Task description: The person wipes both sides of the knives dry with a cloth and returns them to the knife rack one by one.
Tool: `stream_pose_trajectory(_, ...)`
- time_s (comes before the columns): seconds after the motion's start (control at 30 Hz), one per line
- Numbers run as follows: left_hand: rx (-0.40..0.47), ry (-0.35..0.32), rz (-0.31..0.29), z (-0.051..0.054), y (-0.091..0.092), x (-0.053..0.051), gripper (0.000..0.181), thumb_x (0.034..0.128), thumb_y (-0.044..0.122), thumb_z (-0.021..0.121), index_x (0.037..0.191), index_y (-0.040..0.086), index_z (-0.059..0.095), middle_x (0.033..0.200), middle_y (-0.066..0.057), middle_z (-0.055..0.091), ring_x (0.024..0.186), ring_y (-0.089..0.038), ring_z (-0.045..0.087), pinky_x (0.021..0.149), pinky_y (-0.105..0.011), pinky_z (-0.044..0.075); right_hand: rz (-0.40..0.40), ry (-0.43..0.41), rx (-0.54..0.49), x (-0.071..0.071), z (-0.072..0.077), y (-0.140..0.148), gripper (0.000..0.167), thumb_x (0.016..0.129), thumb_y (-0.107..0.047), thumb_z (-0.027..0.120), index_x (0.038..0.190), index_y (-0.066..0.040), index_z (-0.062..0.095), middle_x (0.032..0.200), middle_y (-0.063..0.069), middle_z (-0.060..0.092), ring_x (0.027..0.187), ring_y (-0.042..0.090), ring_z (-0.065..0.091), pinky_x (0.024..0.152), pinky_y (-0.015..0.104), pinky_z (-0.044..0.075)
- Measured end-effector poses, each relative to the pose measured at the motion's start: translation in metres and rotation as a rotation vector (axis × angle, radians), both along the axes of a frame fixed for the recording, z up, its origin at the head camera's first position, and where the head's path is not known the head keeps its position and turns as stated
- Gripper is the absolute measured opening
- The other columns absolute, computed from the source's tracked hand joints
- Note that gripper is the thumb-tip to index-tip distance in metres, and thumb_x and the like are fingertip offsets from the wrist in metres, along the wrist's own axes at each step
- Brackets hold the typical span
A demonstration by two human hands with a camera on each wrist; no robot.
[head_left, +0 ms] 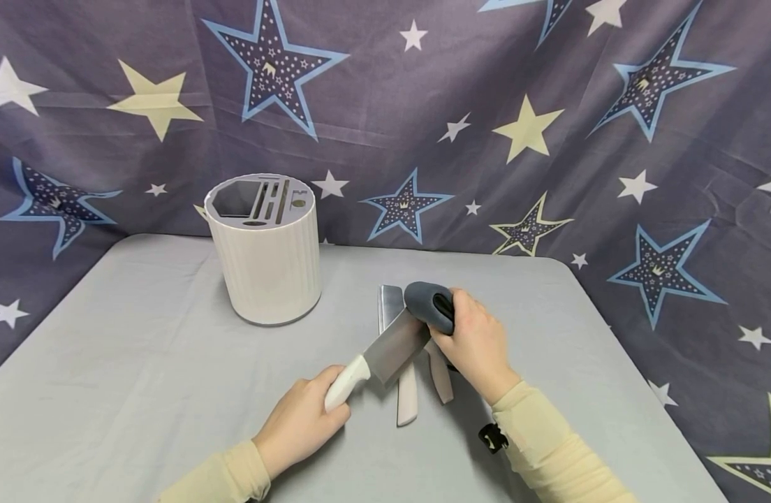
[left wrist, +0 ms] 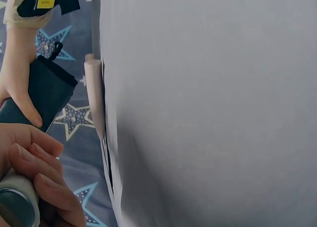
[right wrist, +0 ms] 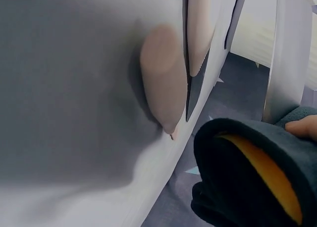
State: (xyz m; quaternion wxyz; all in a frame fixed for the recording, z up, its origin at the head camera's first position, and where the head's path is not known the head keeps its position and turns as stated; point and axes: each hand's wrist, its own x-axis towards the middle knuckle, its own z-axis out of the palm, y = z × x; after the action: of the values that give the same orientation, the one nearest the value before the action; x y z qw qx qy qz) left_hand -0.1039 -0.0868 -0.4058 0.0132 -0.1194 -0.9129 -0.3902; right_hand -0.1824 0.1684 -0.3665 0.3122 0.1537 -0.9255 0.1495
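Observation:
My left hand (head_left: 302, 421) grips the white handle of a cleaver (head_left: 394, 353), whose broad blade slants up to the right above the table. My right hand (head_left: 478, 344) holds a dark grey cloth mitt (head_left: 425, 302) against the far end of the blade. In the right wrist view the mitt (right wrist: 247, 157) shows a yellow-orange lining. Beneath the cleaver lies a knife (head_left: 407, 402) with a pale handle, its blade pointing away. Beside it rests a second pale handle (head_left: 441, 377); its far part is hidden by the blade and right hand.
A white ribbed knife block (head_left: 266, 269) with a grey slotted top stands at the back left of the grey-covered table (head_left: 140, 363). A star-patterned cloth (head_left: 373, 98) hangs behind the table and along its sides.

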Motion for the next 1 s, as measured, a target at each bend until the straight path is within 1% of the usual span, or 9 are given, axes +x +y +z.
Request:
stream_pose_trajectory(0.2, 0.002, 0.009, 0.000, 0.0005, -0.0013, 0.0003, 0.041, 0.0755, 0.009, 0.067, 0.116, 0.017, 0.065, 0.062, 0.008, 0.055, 0.049, -0.006, 0.043, 0.047, -0.024, 0.037, 0.017, 0.019, 0.005, 0.0006, -0.0010, -0.0015, 0.048, 0.073, -0.016, 0.084, 0.109, -0.001, 0.057, 0.093, 0.015, 0.070, 0.080, 0.034, 0.068, 0.063, 0.050, 0.054)
stream_pose_trajectory(0.4, -0.006, 0.022, 0.002, 0.0008, -0.0025, -0.0001, 0.040, 0.0751, 0.009, 0.067, 0.115, 0.018, 0.066, 0.063, 0.008, 0.056, 0.051, -0.006, 0.044, 0.049, -0.024, 0.037, 0.018, -0.009, -0.001, 0.0025, -0.0005, -0.0035, 0.046, 0.075, -0.016, 0.083, 0.110, -0.002, 0.057, 0.094, 0.014, 0.070, 0.081, 0.032, 0.068, 0.065, 0.050, 0.054)
stream_pose_trajectory(0.6, -0.004, 0.024, 0.004, 0.0006, -0.0026, -0.0007, 0.040, 0.0750, 0.009, 0.067, 0.114, 0.018, 0.065, 0.063, 0.008, 0.055, 0.053, -0.006, 0.044, 0.050, -0.024, 0.037, 0.018, -0.036, -0.013, 0.0047, 0.0008, -0.0061, 0.045, 0.074, -0.017, 0.082, 0.110, -0.003, 0.057, 0.091, 0.013, 0.069, 0.078, 0.031, 0.067, 0.063, 0.049, 0.054)
stream_pose_trajectory(0.8, -0.007, 0.029, 0.007, 0.0002, -0.0023, -0.0008, 0.039, 0.0751, 0.009, 0.067, 0.113, 0.018, 0.065, 0.062, 0.009, 0.055, 0.052, -0.006, 0.044, 0.050, -0.024, 0.037, 0.018, -0.048, -0.012, 0.0061, 0.0003, -0.0076, 0.045, 0.074, -0.018, 0.082, 0.108, -0.003, 0.057, 0.090, 0.013, 0.069, 0.077, 0.031, 0.067, 0.062, 0.049, 0.053)
stream_pose_trajectory(1.0, 0.001, 0.022, 0.011, 0.0003, -0.0018, -0.0005, 0.039, 0.0754, 0.009, 0.067, 0.113, 0.018, 0.065, 0.062, 0.009, 0.054, 0.051, -0.006, 0.044, 0.049, -0.024, 0.037, 0.021, -0.038, -0.004, 0.0064, -0.0014, -0.0089, 0.046, 0.073, -0.019, 0.082, 0.108, -0.003, 0.057, 0.089, 0.014, 0.069, 0.076, 0.031, 0.067, 0.061, 0.050, 0.053)
